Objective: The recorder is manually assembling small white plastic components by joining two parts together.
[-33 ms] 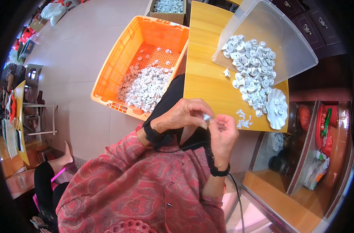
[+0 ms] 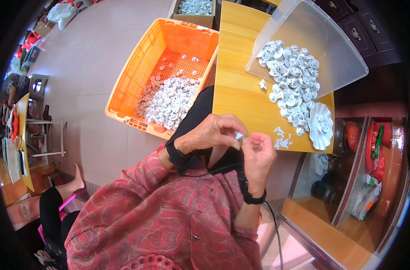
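My left hand pinches a small white plastic part between thumb and forefinger, above my lap. Right against it, the fingers of my right hand are curled and pressed together at the part's edge; whatever they grip is hidden by the fingertips. Beside my right hand, tiny white pieces lie scattered on the table corner. Beyond them spreads a heap of round white plastic fittings, partly inside a tipped translucent bin. A scalloped white dish holds a few small white pieces.
An orange crate with many white round parts stands left of the yellow wooden table. Behind it is a cardboard box of similar parts. Shelves stand at the right. A black cable runs from my right wrist. Another person's leg shows at left.
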`<state>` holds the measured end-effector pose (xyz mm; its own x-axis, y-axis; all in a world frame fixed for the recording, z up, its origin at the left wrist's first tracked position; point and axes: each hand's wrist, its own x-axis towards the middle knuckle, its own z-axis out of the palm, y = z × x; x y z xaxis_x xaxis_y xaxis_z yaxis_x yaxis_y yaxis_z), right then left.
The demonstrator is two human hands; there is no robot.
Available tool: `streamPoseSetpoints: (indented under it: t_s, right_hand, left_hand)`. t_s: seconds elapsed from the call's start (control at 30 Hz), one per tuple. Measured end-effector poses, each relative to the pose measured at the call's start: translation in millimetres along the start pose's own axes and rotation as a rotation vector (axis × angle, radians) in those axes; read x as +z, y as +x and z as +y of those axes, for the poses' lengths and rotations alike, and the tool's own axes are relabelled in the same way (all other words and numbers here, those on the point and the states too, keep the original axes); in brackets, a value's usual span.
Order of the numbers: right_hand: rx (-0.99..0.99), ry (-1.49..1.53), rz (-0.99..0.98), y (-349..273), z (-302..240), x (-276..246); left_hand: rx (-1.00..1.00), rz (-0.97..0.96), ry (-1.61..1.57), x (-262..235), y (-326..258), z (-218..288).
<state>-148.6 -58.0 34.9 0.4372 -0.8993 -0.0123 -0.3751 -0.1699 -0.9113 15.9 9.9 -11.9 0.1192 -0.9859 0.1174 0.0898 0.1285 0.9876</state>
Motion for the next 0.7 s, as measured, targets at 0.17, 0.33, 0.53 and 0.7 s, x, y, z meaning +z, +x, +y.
streamPoseSetpoints:
  t_s: [0.17,0.33,0.53,0.7]
  right_hand:
    - [0.006,0.048,0.007,-0.6,5.6,4.1]
    - [0.047,0.223,-0.041,-0.9,8.6,2.8]
    - [0.023,0.219,-0.015,-2.5,3.5,2.5]
    - [0.022,0.214,0.013,-1.7,7.7,6.6]
  left_hand:
    - [-0.031,-0.003,-0.117,-1.4,-1.9,-1.6]
    - [-0.059,0.031,-0.321,-0.7,-1.7,-6.4]
    - [-0.087,0.043,-0.324,-0.5,-1.7,-3.2]
    - [-0.115,0.040,-0.319,-0.9,-2.2,-1.8]
